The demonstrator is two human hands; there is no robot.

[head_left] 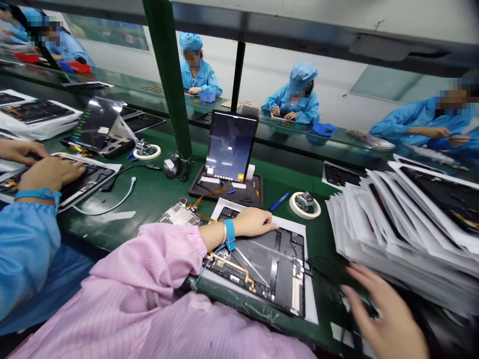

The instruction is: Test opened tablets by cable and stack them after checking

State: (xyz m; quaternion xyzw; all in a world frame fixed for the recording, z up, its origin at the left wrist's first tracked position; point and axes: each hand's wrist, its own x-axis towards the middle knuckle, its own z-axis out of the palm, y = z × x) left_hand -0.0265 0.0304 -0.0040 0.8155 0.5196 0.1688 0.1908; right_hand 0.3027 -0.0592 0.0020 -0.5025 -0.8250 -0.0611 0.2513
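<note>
An opened tablet housing (258, 259), dark inside with strips, wiring and small boards, lies on a white sheet (311, 304) in front of me. My left hand (256, 222), with a blue wrist strap (229, 233), rests palm down across its far edge, fingers loosely extended and partly hidden. Off the housing's right side, my right hand (385, 309) is open above black cables (325, 267), blurred, thumb and fingers apart. A thin black cable meets the housing's right edge. Behind it, a lit tablet screen (230, 147) stands upright in a dark tray (194, 187).
A tall stack of housings between white sheets (374, 234) rises at right. A tape roll (305, 205) and blue pen (280, 200) lie nearby. At left, a co-worker's hands (52, 174) work on another housing. A green post (168, 75) and overhead shelf border the bench.
</note>
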